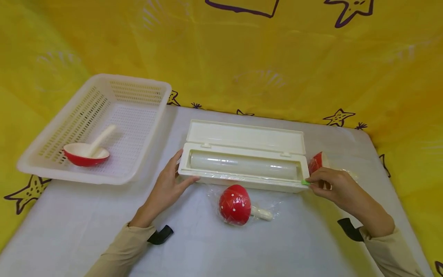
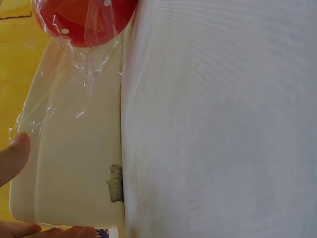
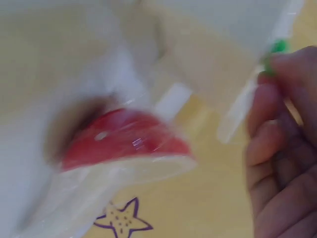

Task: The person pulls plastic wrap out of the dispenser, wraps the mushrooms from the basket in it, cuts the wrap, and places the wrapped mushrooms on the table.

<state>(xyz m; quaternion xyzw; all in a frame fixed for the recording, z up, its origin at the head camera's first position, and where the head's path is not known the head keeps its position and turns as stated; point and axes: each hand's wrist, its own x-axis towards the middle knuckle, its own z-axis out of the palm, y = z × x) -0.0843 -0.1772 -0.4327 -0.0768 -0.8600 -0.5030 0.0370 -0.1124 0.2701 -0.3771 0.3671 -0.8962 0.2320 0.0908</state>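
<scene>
Grips the white box (image 1: pixel 242 150) at one end with left hand (image 1: pixel 166 190). Pinches the green tab (image 1: pixel 305 182) at the other with right hand (image 1: pixel 337 186).

A creased, softly shining yellow sheet (image 1: pixel 214 50) printed with dark-outlined starfish (image 1: pixel 339 117) rose behind a rectangular, white-covered desk (image 1: pixel 221 250) and flanked it on both sides.
</scene>
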